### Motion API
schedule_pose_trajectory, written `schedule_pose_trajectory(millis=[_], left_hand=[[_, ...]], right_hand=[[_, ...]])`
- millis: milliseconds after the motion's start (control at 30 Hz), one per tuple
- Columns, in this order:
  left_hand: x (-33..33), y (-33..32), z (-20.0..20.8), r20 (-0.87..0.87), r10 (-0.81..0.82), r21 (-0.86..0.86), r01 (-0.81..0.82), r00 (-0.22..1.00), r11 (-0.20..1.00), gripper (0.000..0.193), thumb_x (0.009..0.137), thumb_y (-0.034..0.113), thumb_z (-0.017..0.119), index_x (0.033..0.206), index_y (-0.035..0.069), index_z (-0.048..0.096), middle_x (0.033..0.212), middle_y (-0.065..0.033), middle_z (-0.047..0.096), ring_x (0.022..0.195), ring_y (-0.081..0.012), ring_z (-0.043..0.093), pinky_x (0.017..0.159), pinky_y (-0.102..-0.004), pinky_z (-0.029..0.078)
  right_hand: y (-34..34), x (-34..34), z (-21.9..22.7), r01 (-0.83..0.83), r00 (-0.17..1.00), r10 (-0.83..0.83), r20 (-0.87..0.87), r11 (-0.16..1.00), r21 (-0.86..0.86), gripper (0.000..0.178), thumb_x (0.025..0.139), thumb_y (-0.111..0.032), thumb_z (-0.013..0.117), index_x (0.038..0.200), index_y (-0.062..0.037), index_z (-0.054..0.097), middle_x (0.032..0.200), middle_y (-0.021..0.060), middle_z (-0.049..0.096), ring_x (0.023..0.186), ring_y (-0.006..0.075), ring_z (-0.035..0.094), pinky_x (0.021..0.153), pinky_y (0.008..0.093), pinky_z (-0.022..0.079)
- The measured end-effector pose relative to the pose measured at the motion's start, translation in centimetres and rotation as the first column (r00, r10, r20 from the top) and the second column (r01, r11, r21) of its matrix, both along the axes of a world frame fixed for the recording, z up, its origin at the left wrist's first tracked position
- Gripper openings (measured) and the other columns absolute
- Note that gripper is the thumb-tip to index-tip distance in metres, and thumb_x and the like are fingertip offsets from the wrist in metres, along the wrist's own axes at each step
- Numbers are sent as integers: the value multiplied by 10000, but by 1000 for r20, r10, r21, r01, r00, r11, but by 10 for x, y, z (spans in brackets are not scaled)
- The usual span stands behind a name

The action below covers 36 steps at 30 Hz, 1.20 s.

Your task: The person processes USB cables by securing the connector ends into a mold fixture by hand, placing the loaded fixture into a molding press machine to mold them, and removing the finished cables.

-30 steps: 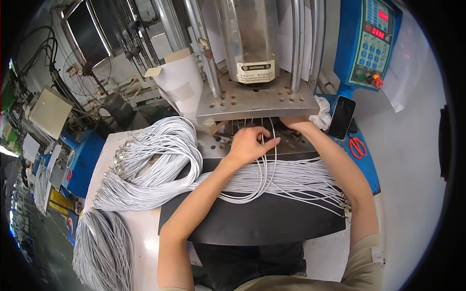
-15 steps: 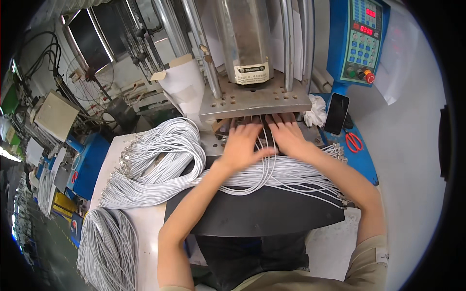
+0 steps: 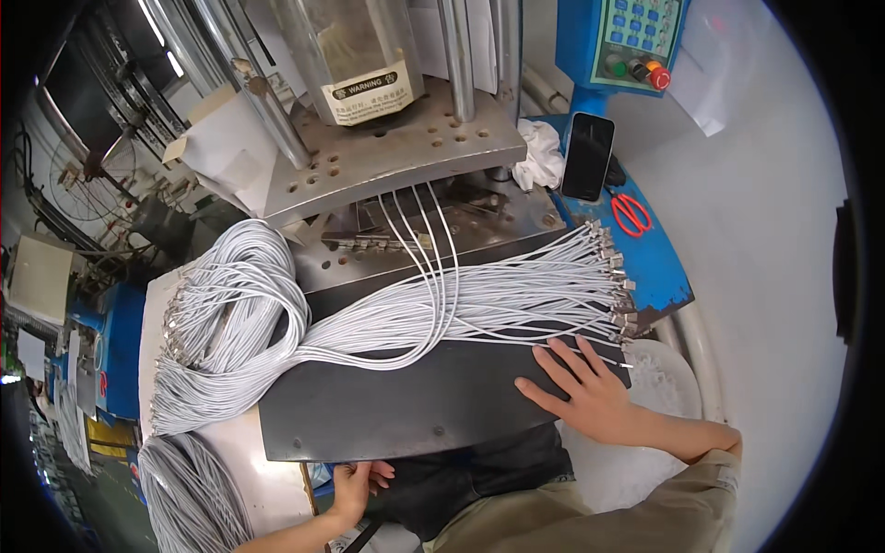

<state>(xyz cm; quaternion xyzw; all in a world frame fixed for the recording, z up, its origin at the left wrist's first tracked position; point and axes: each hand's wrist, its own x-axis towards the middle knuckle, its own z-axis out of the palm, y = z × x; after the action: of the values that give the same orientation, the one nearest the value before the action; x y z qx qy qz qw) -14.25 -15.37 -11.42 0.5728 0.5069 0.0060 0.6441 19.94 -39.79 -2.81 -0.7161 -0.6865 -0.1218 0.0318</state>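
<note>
My right hand [image 3: 590,398] rests with spread fingers on the front right of a black board [image 3: 369,415], its fingertips close to the nearest cable ends. At the board's front edge, low in the view, my left hand [image 3: 358,487] has its fingers curled in; whatever they hold, if anything, is hidden. A bundle of white cables [image 3: 387,318] lies across the board, with metal connectors [image 3: 619,276] at its right end. Several strands [image 3: 433,249] arch up from the bundle and run under the upper plate [image 3: 406,161] of a press.
A coiled bundle of white cables [image 3: 244,276] lies on the left, and a grey bundle [image 3: 189,488] below it. On the blue surface at right are a phone [image 3: 588,157], red-handled scissors [image 3: 631,215] and a crumpled white cloth [image 3: 537,155]. Above stands a control box [image 3: 636,46].
Both hands have come out from beneath the press plate. The right moved to the board's front right, the left down to its front edge. The whole view has shifted and tilted.
</note>
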Motion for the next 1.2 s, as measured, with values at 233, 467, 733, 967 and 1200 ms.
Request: schedule_pose_trajectory(millis=[233,467,733,967,1200], left_hand=[[4,-5,8,-11,102,-147,-102,995,984,552,1111,391,458,843,-10,727,798,-104,745,601,-175,689,506,-268,469],[-4,-4,0,23,67,-121,-64,997,991,576,1104,440,456,867,-15,718,802,-114,745,610,-182,696,512,-269,480],[0,-8,9,62,-76,-182,86,995,979,613,1087,534,458,964,-6,720,868,-118,752,706,-190,719,596,-268,523],[74,-44,79,196,-871,241,839,450,487,428,1035,427,635,1141,19,707,1005,-98,740,870,-215,714,800,-319,580],[158,-45,103,286,-954,909,289,93,301,689,863,410,803,1331,-28,550,1369,-207,553,1266,-406,546,1025,-465,488]], right_hand=[[-2,-3,1,9,1000,-9,0,999,-32,777,715,-86,681,1474,-214,569,1533,222,473,1426,428,440,1184,627,316],[-1,-5,-1,4,999,-7,-53,998,-55,884,629,-94,764,1482,-201,558,1557,222,444,1442,437,415,1185,636,307],[1,-13,37,12,976,-40,-214,991,-132,895,668,-138,863,1498,-166,529,1567,227,431,1413,443,446,1192,615,315],[83,24,87,95,186,-37,-982,995,-20,859,873,-171,814,1581,-43,346,1551,212,459,872,233,725,819,343,610],[181,60,83,-246,-401,-171,-900,966,-74,855,912,-315,786,1544,44,335,1500,194,506,899,219,708,705,332,592]])
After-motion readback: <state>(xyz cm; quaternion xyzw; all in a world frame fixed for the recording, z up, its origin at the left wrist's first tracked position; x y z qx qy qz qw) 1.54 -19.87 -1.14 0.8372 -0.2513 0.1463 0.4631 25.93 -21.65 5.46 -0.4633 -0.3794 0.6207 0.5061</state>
